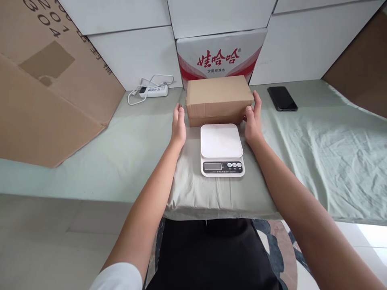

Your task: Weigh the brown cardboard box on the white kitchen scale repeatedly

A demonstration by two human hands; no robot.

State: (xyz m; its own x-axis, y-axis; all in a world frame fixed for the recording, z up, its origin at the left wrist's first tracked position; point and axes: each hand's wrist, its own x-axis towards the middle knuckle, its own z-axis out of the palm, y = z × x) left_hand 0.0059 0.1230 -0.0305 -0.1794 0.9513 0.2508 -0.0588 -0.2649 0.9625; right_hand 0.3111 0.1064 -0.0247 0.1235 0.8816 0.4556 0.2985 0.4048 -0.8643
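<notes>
A closed brown cardboard box [220, 96] sits behind a white kitchen scale [221, 141], which lies flat with its display and buttons toward me. My right hand [253, 121] is at the box's right front corner, thumb on the front and fingers along the side, gripping it. My left hand [179, 128] stands upright beside the box's left side, fingers stretched out, with a narrow gap between them and the cardboard. The scale's plate bears nothing.
A black phone [282, 98] lies at the right. At the left are a white power strip [154, 90] with a cable and a large carton [54, 100]. A white and red carton [222, 52] stands behind the box. Greenish cloth [121, 161] covers the table.
</notes>
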